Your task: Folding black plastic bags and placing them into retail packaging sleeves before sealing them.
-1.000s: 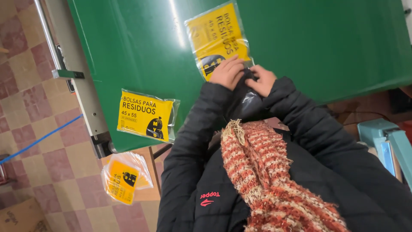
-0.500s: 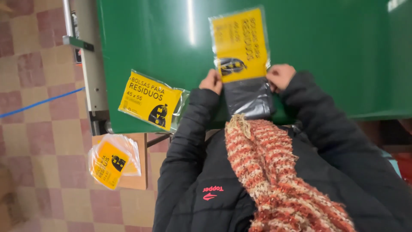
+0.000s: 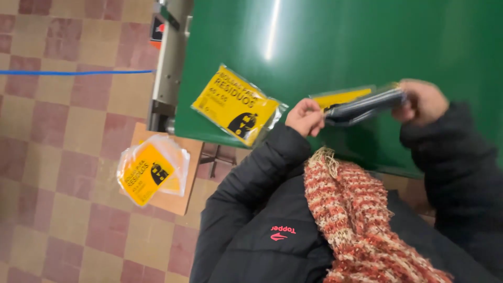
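Observation:
My left hand [image 3: 305,116] and my right hand [image 3: 423,101] both grip one clear packet of dark bags with a yellow label [image 3: 358,102], held edge-on just above the green table [image 3: 367,47]. The left hand pinches its left end, the right hand its right end. Another packet of the same kind, yellow label up [image 3: 237,105], lies flat on the table's near left corner, just left of my left hand. My black jacket sleeves and a red and cream knitted scarf [image 3: 361,215] fill the lower part of the view.
A stack of empty yellow-labelled clear packets [image 3: 149,170] rests on a brown board [image 3: 175,196] on the checkered tile floor. A grey metal frame [image 3: 168,63] runs along the table's left edge. A blue line [image 3: 73,73] crosses the floor.
The packet I hold has turned from flat, label facing up, to edge-on, and my hands have spread apart, the right one moving out to the right.

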